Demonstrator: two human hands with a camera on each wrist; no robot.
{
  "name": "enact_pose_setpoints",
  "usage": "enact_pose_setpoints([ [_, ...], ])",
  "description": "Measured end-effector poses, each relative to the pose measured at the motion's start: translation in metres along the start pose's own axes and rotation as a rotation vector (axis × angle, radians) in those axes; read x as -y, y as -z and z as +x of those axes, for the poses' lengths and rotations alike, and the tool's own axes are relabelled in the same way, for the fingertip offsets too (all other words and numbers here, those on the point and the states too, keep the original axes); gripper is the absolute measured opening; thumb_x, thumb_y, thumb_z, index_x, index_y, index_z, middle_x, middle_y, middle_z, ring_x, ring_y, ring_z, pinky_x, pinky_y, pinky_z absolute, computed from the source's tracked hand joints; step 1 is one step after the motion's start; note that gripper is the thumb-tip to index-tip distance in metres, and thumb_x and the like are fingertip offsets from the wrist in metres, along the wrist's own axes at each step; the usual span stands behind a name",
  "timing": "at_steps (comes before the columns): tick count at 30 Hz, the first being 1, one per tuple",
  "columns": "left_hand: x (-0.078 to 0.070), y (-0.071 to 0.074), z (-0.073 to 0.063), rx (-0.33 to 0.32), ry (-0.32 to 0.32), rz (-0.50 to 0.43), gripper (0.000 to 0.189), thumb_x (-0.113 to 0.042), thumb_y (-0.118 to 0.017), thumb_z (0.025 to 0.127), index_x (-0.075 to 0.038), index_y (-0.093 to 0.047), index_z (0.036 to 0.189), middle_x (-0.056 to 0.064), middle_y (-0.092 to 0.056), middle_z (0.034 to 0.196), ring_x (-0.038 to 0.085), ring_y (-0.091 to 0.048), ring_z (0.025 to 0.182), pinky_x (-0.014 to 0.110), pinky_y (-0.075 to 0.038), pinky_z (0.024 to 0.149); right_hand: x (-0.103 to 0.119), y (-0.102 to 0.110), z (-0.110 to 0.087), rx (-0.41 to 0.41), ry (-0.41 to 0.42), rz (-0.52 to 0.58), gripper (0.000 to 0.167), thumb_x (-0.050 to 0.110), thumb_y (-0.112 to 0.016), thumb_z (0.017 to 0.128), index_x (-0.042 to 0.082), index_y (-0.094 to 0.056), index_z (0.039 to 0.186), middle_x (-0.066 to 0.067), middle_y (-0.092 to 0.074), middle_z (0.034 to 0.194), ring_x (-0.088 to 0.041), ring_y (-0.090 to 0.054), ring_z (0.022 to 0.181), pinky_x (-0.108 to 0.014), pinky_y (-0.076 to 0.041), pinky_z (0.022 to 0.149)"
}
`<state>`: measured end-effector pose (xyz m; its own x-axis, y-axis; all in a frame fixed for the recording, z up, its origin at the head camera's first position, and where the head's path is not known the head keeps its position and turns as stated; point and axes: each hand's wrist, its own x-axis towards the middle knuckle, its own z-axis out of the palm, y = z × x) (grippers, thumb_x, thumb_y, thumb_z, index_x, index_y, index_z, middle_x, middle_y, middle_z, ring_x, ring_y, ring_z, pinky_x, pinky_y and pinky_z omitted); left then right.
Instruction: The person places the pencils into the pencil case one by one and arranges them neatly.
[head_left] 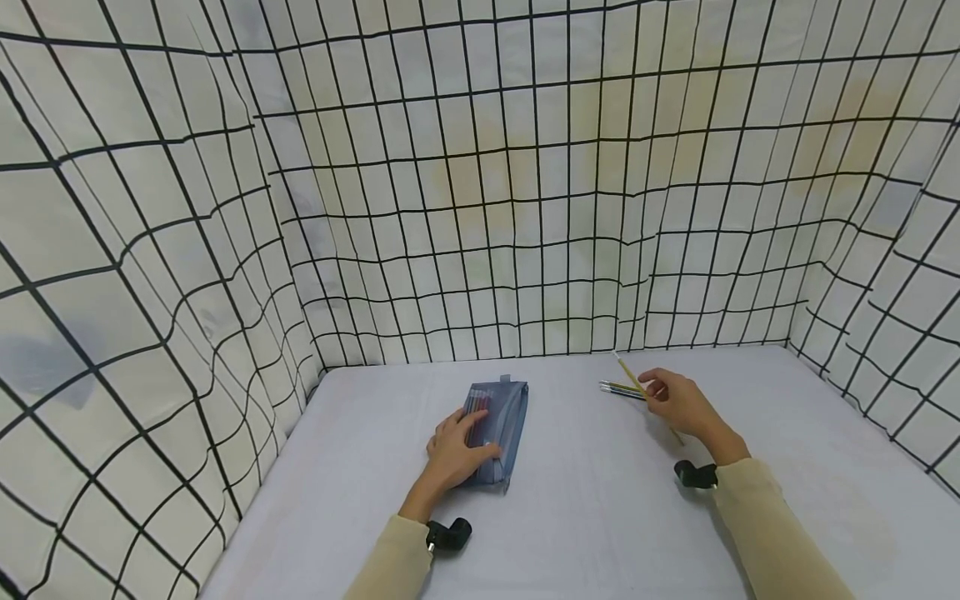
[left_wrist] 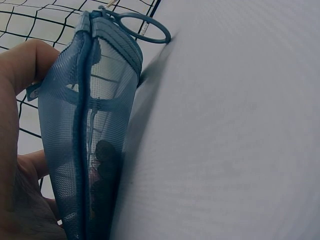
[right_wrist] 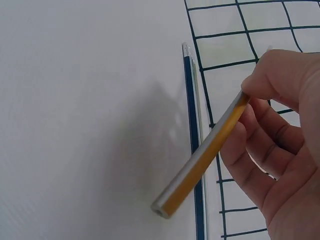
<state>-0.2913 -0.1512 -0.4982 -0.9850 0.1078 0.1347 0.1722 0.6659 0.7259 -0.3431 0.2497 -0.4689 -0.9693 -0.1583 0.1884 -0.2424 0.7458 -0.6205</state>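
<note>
My left hand (head_left: pixel 452 454) rests on top of a blue see-through mesh pencil case (head_left: pixel 512 421), its fingers and thumb spread across it. Several pencils (head_left: pixel 477 402) show through the mesh at the case's far left. In the left wrist view a blue ring (left_wrist: pixel 167 36) hangs at the zipper end. Over on the right, my right hand (head_left: pixel 686 408) pinches a yellow-and-white striped pencil (right_wrist: pixel 200 160) between thumb and fingertips, holding it aslant above the table. Beneath and beyond it lie a few more pencils (head_left: pixel 618 389), among them a dark blue one (right_wrist: pixel 191 105).
A white cloth covers the table (head_left: pixel 577 508). White sheets with a black grid (head_left: pixel 480 192) rise at its back, left and right edges. A black wrist camera (head_left: pixel 450 535) sits on the left wrist, another camera (head_left: pixel 694 475) on the right.
</note>
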Motion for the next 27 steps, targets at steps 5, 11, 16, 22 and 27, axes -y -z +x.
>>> enact_pose_setpoints([
  [5, 0.000, 0.000, -0.001, -0.001, 0.000, -0.005, 0.073, -0.038, -0.073, 0.075, -0.017, -0.059, 0.144, 0.024, -0.037, 0.161, 0.050, -0.028, 0.148, 0.074, -0.017, 0.112, 0.001, 0.000, 0.001, -0.001, -0.020, 0.086, 0.041, 0.001, -0.063, 0.093, -0.001, -0.058, 0.133, -0.018, -0.066, 0.110, -0.027, -0.064, 0.098, -0.032, -0.055, 0.073],
  [11, 0.001, 0.000, 0.000, -0.002, -0.001, -0.005, 0.073, -0.038, -0.073, 0.075, -0.017, -0.059, 0.144, 0.024, -0.036, 0.161, 0.049, -0.028, 0.148, 0.074, -0.017, 0.111, 0.008, 0.000, 0.001, 0.033, -0.070, 0.217, 0.045, 0.003, -0.061, 0.096, -0.002, -0.051, 0.139, -0.024, -0.062, 0.116, -0.026, -0.065, 0.096, -0.031, -0.060, 0.071],
  [16, 0.001, 0.000, 0.000, -0.003, -0.003, -0.006, 0.073, -0.038, -0.073, 0.075, -0.016, -0.059, 0.144, 0.024, -0.037, 0.161, 0.049, -0.028, 0.148, 0.075, -0.017, 0.111, 0.012, -0.003, 0.000, 0.055, -0.086, 0.329, 0.047, 0.003, -0.059, 0.097, -0.003, -0.047, 0.142, -0.028, -0.060, 0.118, -0.032, -0.067, 0.096, -0.034, -0.062, 0.073],
  [22, 0.000, 0.000, -0.001, -0.004, -0.004, -0.004, 0.073, -0.038, -0.073, 0.076, -0.016, -0.059, 0.144, 0.024, -0.037, 0.161, 0.050, -0.028, 0.148, 0.075, -0.017, 0.112, 0.015, -0.009, 0.002, 0.068, -0.111, 0.405, 0.048, 0.003, -0.059, 0.097, -0.004, -0.045, 0.142, -0.032, -0.057, 0.120, -0.036, -0.067, 0.099, -0.037, -0.063, 0.075],
  [27, 0.000, 0.000, -0.001, -0.004, -0.005, -0.003, 0.073, -0.038, -0.072, 0.076, -0.016, -0.058, 0.144, 0.024, -0.037, 0.161, 0.050, -0.028, 0.148, 0.075, -0.017, 0.112, 0.020, -0.014, 0.002, 0.078, -0.150, 0.446, 0.046, 0.003, -0.058, 0.098, -0.005, -0.044, 0.142, -0.032, -0.058, 0.120, -0.029, -0.068, 0.095, -0.039, -0.063, 0.076],
])
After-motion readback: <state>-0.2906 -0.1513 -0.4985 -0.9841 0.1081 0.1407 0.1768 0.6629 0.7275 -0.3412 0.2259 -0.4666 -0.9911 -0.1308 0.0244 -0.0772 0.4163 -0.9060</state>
